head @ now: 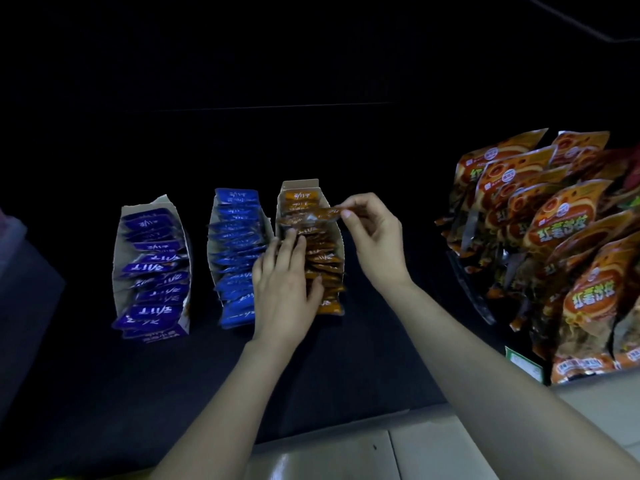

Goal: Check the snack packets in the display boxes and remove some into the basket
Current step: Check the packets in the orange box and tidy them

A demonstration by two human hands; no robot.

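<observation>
The right hand [375, 237] pinches 1 orange packet [322, 214] by its end between thumb and fingertips, holding it just to its left, above the far part of the orange display box [300, 185]. The left hand [285, 282] lies on that box's row of packets, fingers straight, touching them. Just left of this hand stands a blue display box [235, 258], and further left a darker blue box [152, 268]. Large orange bags [561, 244] hang right of the right hand.
</observation>
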